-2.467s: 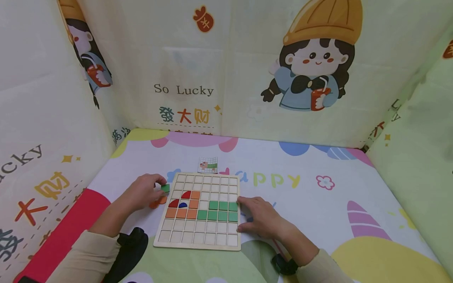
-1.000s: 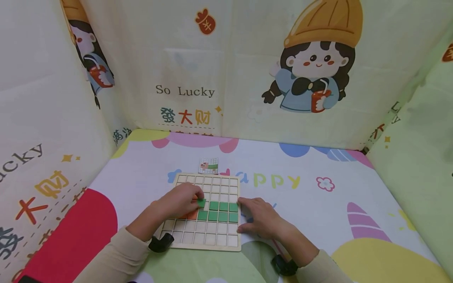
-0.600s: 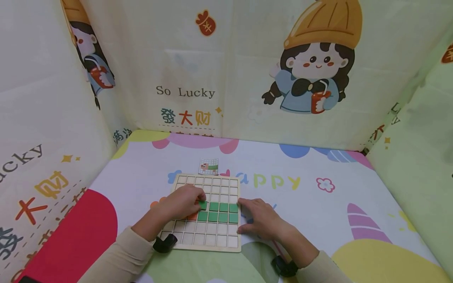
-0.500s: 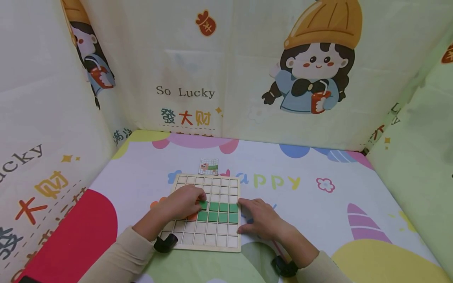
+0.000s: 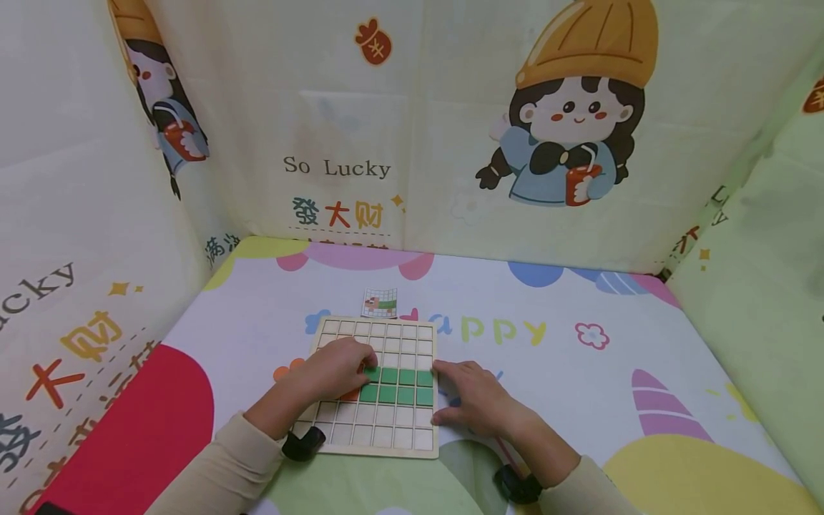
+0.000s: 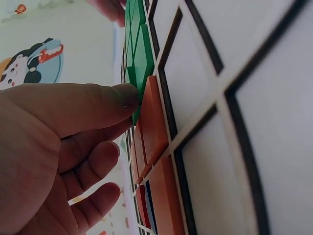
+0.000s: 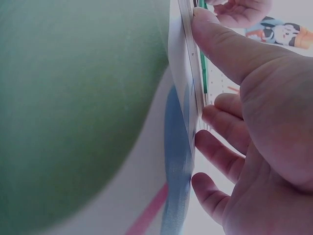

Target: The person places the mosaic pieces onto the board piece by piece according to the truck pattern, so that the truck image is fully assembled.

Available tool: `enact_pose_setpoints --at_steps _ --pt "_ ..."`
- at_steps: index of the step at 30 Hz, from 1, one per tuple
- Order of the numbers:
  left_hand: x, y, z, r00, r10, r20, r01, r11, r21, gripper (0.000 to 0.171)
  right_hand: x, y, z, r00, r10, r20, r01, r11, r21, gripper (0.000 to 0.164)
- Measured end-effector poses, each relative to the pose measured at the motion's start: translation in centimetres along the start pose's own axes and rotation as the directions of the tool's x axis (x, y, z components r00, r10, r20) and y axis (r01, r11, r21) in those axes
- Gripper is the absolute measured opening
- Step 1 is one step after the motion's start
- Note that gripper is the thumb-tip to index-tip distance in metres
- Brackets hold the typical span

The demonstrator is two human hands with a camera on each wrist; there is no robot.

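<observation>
A wooden grid board lies on the table, with several green square tiles in two rows. My left hand reaches over its left half and pinches a green square tile at the left end of the upper green row. In the left wrist view the thumb and a finger meet at that tile, beside orange tiles. The left hand hides most of the red, blue and orange pieces. My right hand rests against the board's right edge, thumb and fingers apart.
A small pattern card lies just behind the board. Loose orange round pieces lie left of the board, partly behind the left hand. Printed cloth walls enclose the table at the back and sides.
My left hand has carried the green tile from beside the board to the cell left of the upper green row, where the tile now sits lower. The right hand has stayed at the edge.
</observation>
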State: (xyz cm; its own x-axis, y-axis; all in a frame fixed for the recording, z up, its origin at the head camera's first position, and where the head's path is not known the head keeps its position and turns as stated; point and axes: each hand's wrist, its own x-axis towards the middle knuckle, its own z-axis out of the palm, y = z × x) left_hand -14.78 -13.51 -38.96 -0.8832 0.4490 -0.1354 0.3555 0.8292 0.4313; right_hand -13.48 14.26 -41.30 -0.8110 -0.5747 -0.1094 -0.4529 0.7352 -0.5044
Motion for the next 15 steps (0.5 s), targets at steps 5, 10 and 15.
enact_pose_setpoints --at_steps 5,10,15 --pt "-0.07 0.2 -0.12 1.0 0.001 -0.003 -0.001 1.0 0.004 0.015 0.02 0.05 0.05 1.0 0.005 -0.001 -0.005 1.0 -0.001 0.081" --pt "-0.09 0.14 -0.09 1.0 0.016 -0.021 -0.015 0.999 0.031 0.014 0.05 0.09 0.12 1.0 0.006 -0.001 -0.006 1.0 0.0 0.081" --pt "-0.02 0.23 -0.05 1.0 -0.005 -0.021 0.006 0.999 0.046 0.013 0.0 0.08 0.08 1.0 0.008 0.0 -0.008 1.0 0.004 0.081"
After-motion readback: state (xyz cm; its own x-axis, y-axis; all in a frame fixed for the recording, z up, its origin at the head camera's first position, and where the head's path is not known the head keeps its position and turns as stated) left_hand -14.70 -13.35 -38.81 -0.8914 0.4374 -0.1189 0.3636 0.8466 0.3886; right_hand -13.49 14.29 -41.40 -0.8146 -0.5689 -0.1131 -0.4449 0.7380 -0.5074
